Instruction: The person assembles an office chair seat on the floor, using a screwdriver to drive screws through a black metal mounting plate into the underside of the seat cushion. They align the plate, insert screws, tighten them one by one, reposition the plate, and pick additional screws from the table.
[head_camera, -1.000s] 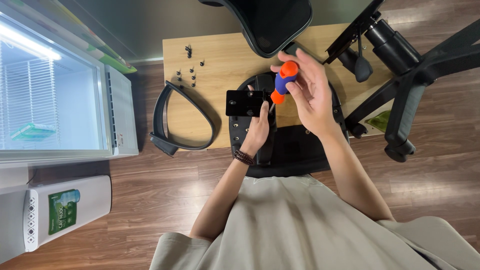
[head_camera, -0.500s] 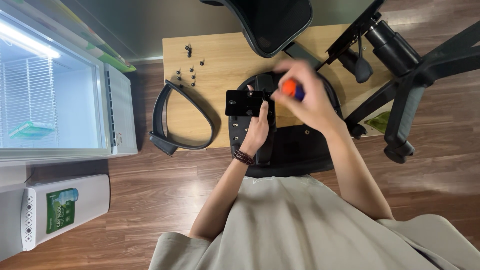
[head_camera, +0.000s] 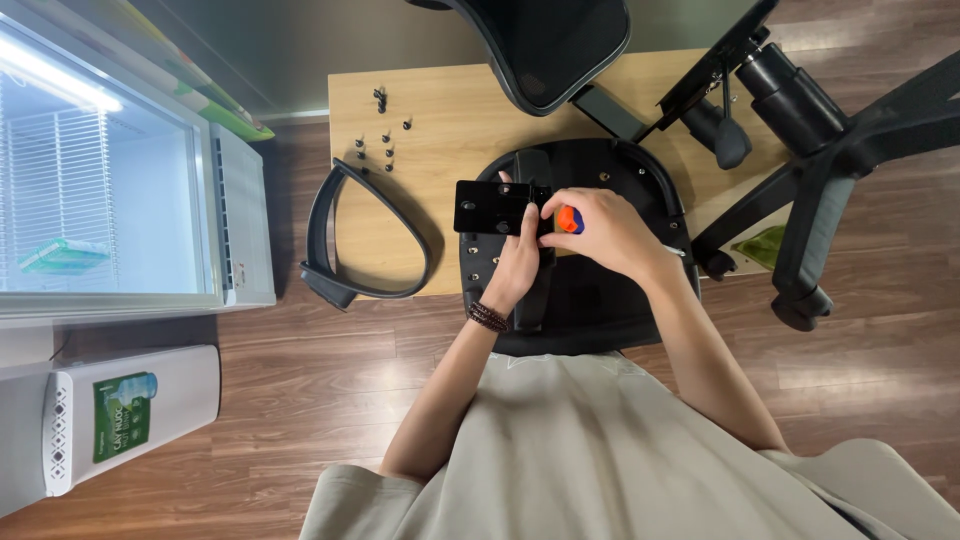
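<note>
**Fixing the black plate to the seat underside**

My left hand (head_camera: 520, 262) pins the black metal plate (head_camera: 497, 207) flat on the upturned chair seat (head_camera: 640, 300), just above the centre of the frame. My right hand (head_camera: 600, 232) is closed round the orange-handled screwdriver (head_camera: 567, 219) at the plate's right edge. I judge it best to keep the driver upright over the hole and press the plate so it cannot slip. Spare screws (head_camera: 385, 140) lie on the counter (head_camera: 450, 110), upper left.
</note>
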